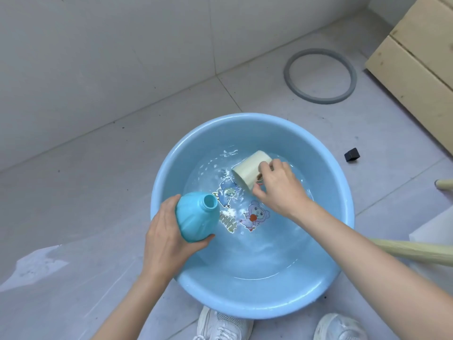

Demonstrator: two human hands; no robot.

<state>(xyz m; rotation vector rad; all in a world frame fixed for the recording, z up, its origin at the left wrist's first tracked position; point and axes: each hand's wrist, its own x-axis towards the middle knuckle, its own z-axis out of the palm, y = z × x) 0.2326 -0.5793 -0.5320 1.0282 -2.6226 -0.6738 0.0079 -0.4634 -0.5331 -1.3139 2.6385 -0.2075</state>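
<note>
Over the blue basin (pixel 250 117) on the floor, in the head view, the left hand (pixel 166 234) grips a turquoise bottle (pixel 197 217), fingers wrapped round its belly and its uncapped neck tilted toward the water (pixel 259 253). The right hand (pixel 279 190) has its fingers curled on a cream cup (pixel 248 169), which is tipped on its side at the water's far edge. The bottle looks smooth and glossy. I judge it could slide in the grip, or pour too much through its open mouth.
</note>
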